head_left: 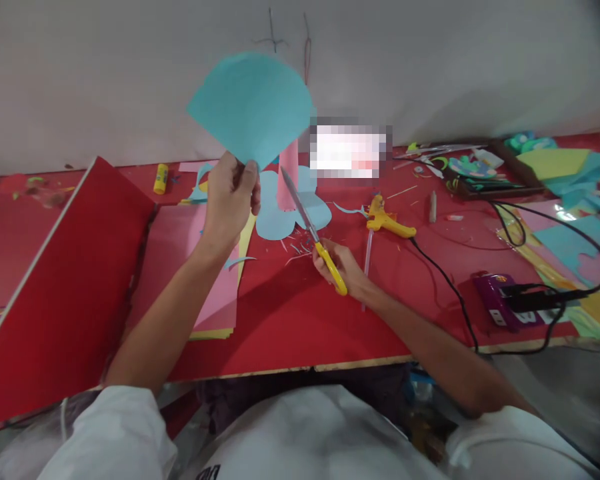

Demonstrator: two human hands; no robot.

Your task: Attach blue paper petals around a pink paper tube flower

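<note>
My left hand (233,197) pinches the narrow lower tip of a blue fan-shaped piece of paper (255,100), raised above the table. In my right hand (343,267) is a pair of scissors (305,217) with yellow handles; the blades point up and away, apart from the blue paper. Behind the scissors stands a pink paper tube (287,180) on a light blue petal-shaped paper (275,220). Small paper snippets (300,252) lie in front of it.
A yellow glue gun (387,220) with a black cord lies right of centre. Further right is a purple power strip (505,300). Pink paper sheets (180,260) lie to the left beside an upright red board (75,287). A yellow glue stick (161,179) stands near the wall.
</note>
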